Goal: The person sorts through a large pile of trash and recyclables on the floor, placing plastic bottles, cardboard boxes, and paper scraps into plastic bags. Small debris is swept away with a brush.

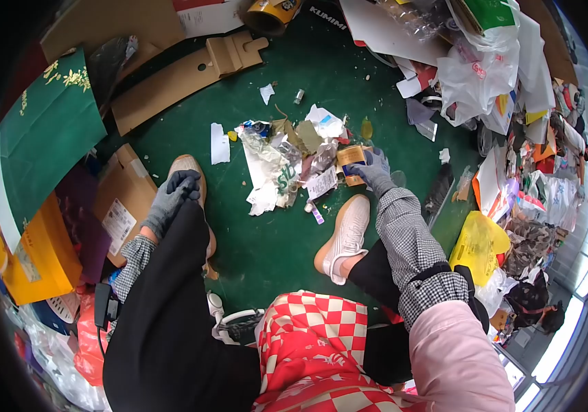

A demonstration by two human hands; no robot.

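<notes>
My right hand (376, 172), in a grey glove, grips a small brown-and-cream cardboard box (351, 162) at its right side. The box is at the right edge of a low pile of scraps on the green floor. In that pile lie a torn white plastic bag (266, 175) with green print, crumpled clear plastic (324, 158) and a printed white paper label (321, 184). My left hand (170, 199), also gloved, rests on my left knee with nothing in it; its fingers lie over the knee and are partly hard to make out.
A long flattened cardboard piece (163, 89) lies at the upper left. Beside my left leg is a brown carton (125, 199), near a yellow box (53, 254). Bags and paper are heaped on the right, with a yellow plastic bag (476, 240) at the heap's near edge.
</notes>
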